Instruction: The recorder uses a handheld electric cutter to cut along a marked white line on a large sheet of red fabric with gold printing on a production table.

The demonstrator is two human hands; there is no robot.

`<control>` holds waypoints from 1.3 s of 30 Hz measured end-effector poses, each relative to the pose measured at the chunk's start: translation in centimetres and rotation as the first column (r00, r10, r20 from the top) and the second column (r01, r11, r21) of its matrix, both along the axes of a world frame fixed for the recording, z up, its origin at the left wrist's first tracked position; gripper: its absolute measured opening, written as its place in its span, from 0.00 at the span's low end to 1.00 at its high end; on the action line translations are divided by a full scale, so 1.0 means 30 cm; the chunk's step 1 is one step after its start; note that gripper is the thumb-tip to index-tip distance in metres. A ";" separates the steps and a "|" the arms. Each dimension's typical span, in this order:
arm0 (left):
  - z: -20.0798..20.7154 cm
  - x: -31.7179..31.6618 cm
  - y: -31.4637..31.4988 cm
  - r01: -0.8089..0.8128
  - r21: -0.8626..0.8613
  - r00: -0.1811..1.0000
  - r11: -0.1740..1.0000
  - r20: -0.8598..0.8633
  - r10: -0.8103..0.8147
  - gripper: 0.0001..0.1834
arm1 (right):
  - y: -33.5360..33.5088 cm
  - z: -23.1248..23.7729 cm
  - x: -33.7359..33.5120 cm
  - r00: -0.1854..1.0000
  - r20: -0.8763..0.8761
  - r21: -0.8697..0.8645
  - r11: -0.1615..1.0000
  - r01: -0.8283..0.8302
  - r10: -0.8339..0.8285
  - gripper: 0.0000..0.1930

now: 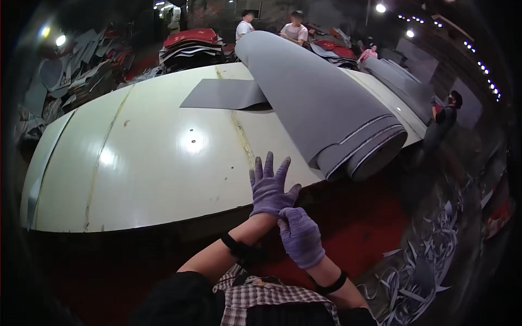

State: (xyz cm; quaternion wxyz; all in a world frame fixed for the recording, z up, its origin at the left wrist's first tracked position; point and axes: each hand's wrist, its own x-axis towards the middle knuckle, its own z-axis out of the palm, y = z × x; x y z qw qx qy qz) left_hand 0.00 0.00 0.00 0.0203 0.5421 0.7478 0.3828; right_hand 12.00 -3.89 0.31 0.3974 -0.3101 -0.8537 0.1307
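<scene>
My left hand, in a purple knit glove with darkened fingertips, is held up with its fingers spread, at the near edge of a long pale table. My right hand, gloved in the same purple, is closed at the left wrist, its fingers pinching the cuff of the left glove. Beyond both hands, a large roll of grey sheet material lies slantwise across the table. A flat grey piece lies beside the roll.
Red and dark sheets are stacked behind the table. Scrap pieces pile up at the far left. Grey strips litter the floor at the lower right. One person stands at the right; several others are at the back.
</scene>
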 end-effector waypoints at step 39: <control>-0.122 -0.080 0.363 0.062 0.315 0.967 0.947 0.215 -0.135 0.40 | 1.340 -0.079 0.472 0.997 -0.077 -0.103 0.995 -0.005 -0.003 0.25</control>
